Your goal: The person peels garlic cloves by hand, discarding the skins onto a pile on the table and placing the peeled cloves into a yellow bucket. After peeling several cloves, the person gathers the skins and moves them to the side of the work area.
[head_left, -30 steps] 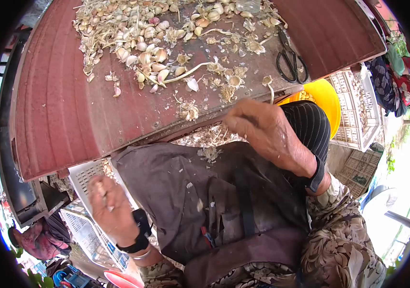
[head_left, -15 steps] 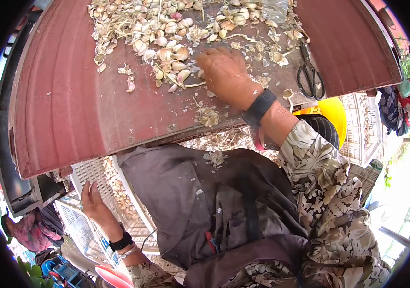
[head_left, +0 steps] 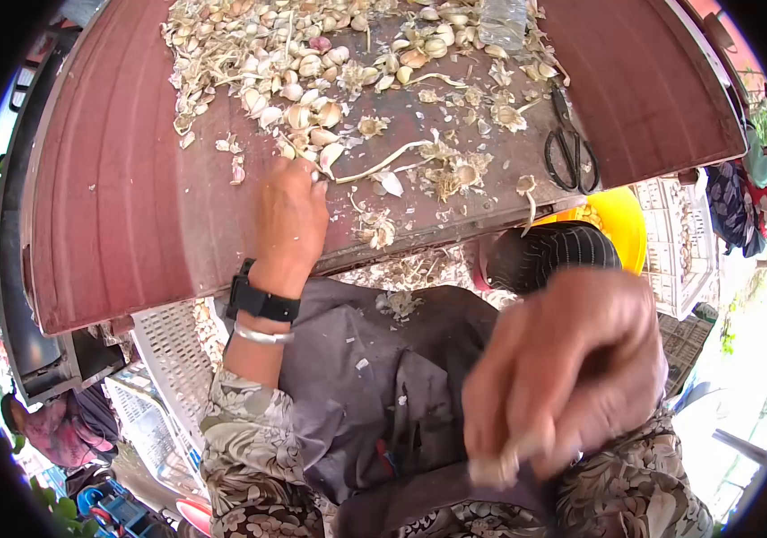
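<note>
My left hand (head_left: 292, 215) reaches over the red table, its fingers drawn together against garlic cloves (head_left: 330, 157) at the near edge of the heap. What lies between its fingertips, if anything, is hidden. Raised close to the camera, above my lap, is my right hand (head_left: 572, 359), smeared by motion. Its fingers pinch a small pale piece of garlic (head_left: 500, 466), too blurred to tell whether clove or stem. Dry garlic stems and skins (head_left: 460, 170) lie on the table to the right of my left hand.
Black-handled scissors (head_left: 570, 157) lie near the table's right side. A clear plastic piece (head_left: 503, 25) rests at the back of the garlic heap (head_left: 240, 54). Below the table are a yellow bucket (head_left: 630, 224) and a white crate (head_left: 168, 359). A dark apron (head_left: 348, 359) covers my lap.
My left hand has risen from beside the crate onto the table by the cloves. My right hand has left the table and come toward the camera with a pale piece of garlic.
</note>
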Demonstrator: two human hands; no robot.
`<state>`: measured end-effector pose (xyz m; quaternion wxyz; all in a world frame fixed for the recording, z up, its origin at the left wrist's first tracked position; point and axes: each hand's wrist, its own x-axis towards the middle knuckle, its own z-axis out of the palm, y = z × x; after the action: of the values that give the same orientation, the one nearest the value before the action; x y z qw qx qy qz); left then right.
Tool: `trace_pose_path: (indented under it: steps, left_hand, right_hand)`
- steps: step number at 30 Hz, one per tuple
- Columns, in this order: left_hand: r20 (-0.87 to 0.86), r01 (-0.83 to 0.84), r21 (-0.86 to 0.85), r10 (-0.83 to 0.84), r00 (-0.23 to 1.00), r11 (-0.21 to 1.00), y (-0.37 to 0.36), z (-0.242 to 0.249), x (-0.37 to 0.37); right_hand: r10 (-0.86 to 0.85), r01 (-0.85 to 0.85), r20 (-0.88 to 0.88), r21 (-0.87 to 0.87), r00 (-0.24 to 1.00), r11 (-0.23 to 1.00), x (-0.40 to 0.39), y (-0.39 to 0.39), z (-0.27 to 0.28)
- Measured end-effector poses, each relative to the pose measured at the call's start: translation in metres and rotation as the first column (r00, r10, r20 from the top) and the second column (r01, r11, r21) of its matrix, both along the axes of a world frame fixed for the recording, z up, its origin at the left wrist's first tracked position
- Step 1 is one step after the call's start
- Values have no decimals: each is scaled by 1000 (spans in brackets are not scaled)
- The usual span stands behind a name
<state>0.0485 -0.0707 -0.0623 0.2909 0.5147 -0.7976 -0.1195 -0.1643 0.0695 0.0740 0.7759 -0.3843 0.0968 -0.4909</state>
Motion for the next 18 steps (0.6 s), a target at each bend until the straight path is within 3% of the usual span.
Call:
trace_pose_path:
  steps: [1, 3, 4, 5, 7, 9, 10, 11, 12, 13, 14, 15, 16, 17, 18]
  left_hand:
    - [72, -32, 20, 30, 997, 999, -3, -6, -4]
    - [81, -32, 52, 27, 996, 998, -8, -7, -6]
    - [112, -31, 19, 29, 993, 999, -9, -10, -6]
    - [143, -31, -11, 32, 989, 999, -9, -11, -6]
    - [129, -35, 8, 34, 991, 999, -3, -7, -5]
    - [-90, -75, 194, 94, 991, 978, 5, 0, -2]
    - [-87, -79, 186, 97, 991, 979, 8, 5, 0]
    - [-441, 71, 416, 133, 888, 906, 16, 10, 2]
    - [-709, 291, 549, 252, 659, 783, 25, 18, 4]
    - [-705, 281, 553, 260, 660, 784, 31, 26, 4]
    - [-821, 425, 508, 270, 504, 750, 36, 33, 4]
    - [-899, 551, 433, 291, 329, 714, 42, 39, 5]
    - [-916, 590, 402, 322, 240, 700, 48, 44, 4]
    - [-917, 586, 399, 322, 236, 705, 54, 47, 4]
    - [-923, 620, 368, 351, 157, 693, 58, 49, 4]
  right_hand:
    - [82, -83, 130, 3, 988, 997, 1, 9, 1]
    - [-176, 252, 402, -145, 898, 957, 29, 13, -4]
    - [93, -22, 520, -140, 849, 990, 29, 25, -8]
    - [-107, 146, 647, -7, 755, 989, 48, 39, -5]
    - [-200, 15, 682, 267, 704, 964, 45, 49, 19]
    - [-162, 14, 711, 209, 684, 978, 50, 54, 11]
    - [-110, 11, 736, 139, 668, 990, 52, 53, 7]
    - [-102, 1, 742, 135, 663, 991, 55, 52, 7]
    - [-90, -6, 743, 126, 663, 992, 58, 52, 7]
    - [-80, -12, 741, 118, 666, 993, 61, 53, 7]
    - [-72, -22, 742, 116, 666, 993, 59, 59, 11]
    - [-98, -97, 718, 225, 689, 969, 54, 71, 17]
    - [-117, -167, 688, 332, 716, 928, 53, 77, 21]
    - [-111, -173, 686, 331, 719, 928, 56, 75, 17]
    - [-54, -157, 693, 238, 719, 958, 60, 71, 9]
